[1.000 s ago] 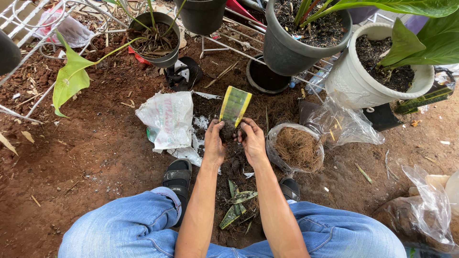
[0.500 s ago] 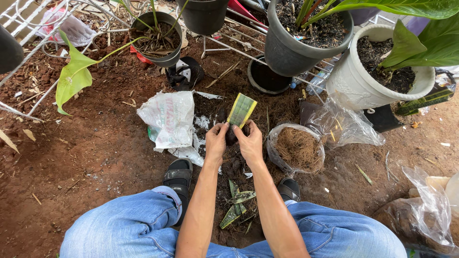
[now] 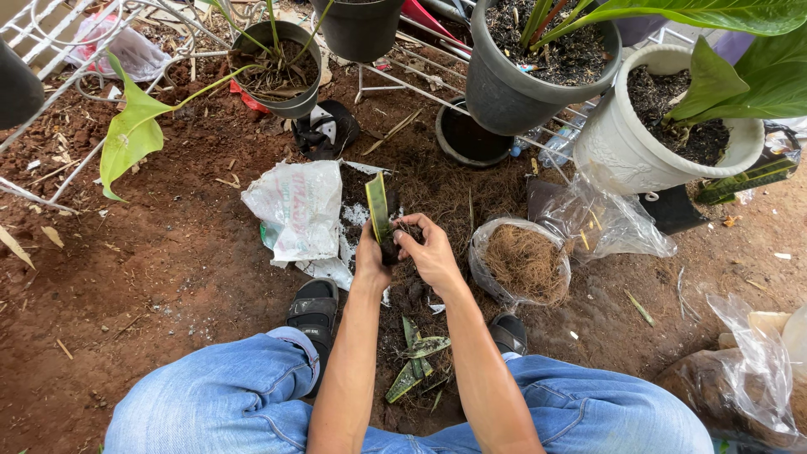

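Head view: left hand point(image 3: 371, 256) and right hand point(image 3: 431, 252) meet over the dark soil patch, both grips pinching the soil-covered base of an upright yellow-edged leaf cutting point(image 3: 377, 207). Cutting stands just right of the white plastic bag point(image 3: 296, 210); clear bag of brown fibre point(image 3: 523, 261) lies right of the hands, cut leaves point(image 3: 415, 361) on the ground between the knees.

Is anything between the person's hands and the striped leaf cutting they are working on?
Nothing visible. The left hand and the right hand both already touch the leaf cutting at its dark soil-covered base, and the blade stands upright above them.
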Motion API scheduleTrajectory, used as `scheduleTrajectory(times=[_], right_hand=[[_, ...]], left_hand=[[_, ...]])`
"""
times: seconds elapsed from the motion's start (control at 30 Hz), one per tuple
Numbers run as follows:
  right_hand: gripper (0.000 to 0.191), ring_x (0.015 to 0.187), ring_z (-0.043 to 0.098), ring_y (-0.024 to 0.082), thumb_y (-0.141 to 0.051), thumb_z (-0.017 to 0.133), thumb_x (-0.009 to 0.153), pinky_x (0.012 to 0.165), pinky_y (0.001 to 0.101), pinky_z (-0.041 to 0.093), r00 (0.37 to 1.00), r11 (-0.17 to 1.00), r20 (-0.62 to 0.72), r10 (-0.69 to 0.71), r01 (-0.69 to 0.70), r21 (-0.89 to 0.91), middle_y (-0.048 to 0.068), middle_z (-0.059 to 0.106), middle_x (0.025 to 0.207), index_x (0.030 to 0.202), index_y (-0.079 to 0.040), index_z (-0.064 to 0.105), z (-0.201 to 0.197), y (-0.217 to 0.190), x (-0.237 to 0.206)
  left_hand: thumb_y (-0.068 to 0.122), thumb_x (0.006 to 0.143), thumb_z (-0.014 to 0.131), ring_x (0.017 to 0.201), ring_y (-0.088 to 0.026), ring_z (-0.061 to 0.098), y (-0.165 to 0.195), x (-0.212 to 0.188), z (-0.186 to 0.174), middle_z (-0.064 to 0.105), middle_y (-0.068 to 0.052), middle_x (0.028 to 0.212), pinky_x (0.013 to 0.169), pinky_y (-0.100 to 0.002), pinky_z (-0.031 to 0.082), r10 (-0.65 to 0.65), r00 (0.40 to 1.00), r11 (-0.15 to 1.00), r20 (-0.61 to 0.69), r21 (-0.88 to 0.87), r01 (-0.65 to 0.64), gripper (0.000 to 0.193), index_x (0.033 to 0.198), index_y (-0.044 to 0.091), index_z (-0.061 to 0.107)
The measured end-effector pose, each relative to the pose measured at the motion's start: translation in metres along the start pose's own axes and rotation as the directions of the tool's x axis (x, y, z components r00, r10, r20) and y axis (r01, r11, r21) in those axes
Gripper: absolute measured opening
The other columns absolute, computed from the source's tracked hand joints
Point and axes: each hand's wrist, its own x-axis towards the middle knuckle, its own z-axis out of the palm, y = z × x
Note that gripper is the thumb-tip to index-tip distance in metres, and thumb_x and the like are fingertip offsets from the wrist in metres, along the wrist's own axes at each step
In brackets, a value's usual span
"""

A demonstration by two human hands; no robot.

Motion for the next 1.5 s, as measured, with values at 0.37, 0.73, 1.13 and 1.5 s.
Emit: scheduleTrajectory(times=[0.37, 0.73, 1.13, 1.5], right_hand=[[0.027, 0.071, 0.067, 0.012, -0.005, 0.074, 0.088, 0.067, 0.0291, 0.054, 0.999, 0.960, 0.029, 0.015, -0.006, -0.281, 0.008, 0.073, 0.097, 0.114, -0.001, 0.068, -0.002, -0.021, -0.006], [0.027, 0.070, 0.067, 0.010, -0.010, 0.072, 0.090, 0.065, 0.0304, 0.054, 0.999, 0.934, 0.049, 0.001, 0.017, -0.357, 0.009, 0.075, 0.091, 0.115, -0.001, 0.069, -0.004, -0.007, -0.004], [0.021, 0.093, 0.069, 0.014, -0.010, 0.071, 0.087, 0.090, 0.0335, 0.054, 0.984, 0.920, 0.099, -0.147, 0.172, -0.352, 0.014, 0.076, 0.100, 0.105, 0.001, 0.068, 0.001, -0.019, -0.009], [0.024, 0.107, 0.074, 0.026, -0.007, 0.067, 0.089, 0.100, 0.0386, 0.052, 0.992, 0.887, 0.055, -0.114, 0.126, -0.443, 0.020, 0.077, 0.111, 0.111, -0.001, 0.073, 0.001, -0.017, -0.008]], left_hand=[[0.061, 0.101, 0.025, 0.088, -0.014, 0.061, 0.006, -0.009, 0.007, 0.061, 0.000, 0.100, 0.066, -0.038, 0.054, -0.089, 0.996, 0.996, -0.018, -0.032, 0.089, 0.052, 0.123, 0.024, 0.054], [0.070, 0.104, 0.018, 0.077, -0.015, 0.058, 0.008, -0.012, 0.006, 0.061, -0.004, 0.093, 0.060, -0.037, 0.049, 0.014, 1.000, 0.991, 0.013, 0.136, -0.016, 0.075, 0.133, 0.013, 0.058], [0.053, 0.103, 0.022, 0.121, -0.028, 0.059, 0.010, -0.017, 0.016, 0.060, -0.016, 0.130, 0.101, -0.050, 0.051, 0.025, 0.998, 0.979, -0.060, 0.202, -0.013, 0.066, 0.144, 0.010, 0.051], [0.052, 0.104, 0.036, 0.127, -0.029, 0.057, -0.007, 0.001, 0.004, 0.057, -0.023, 0.138, 0.109, -0.046, 0.043, 0.042, 0.996, 0.954, -0.082, 0.300, -0.016, 0.067, 0.144, 0.000, 0.051]])
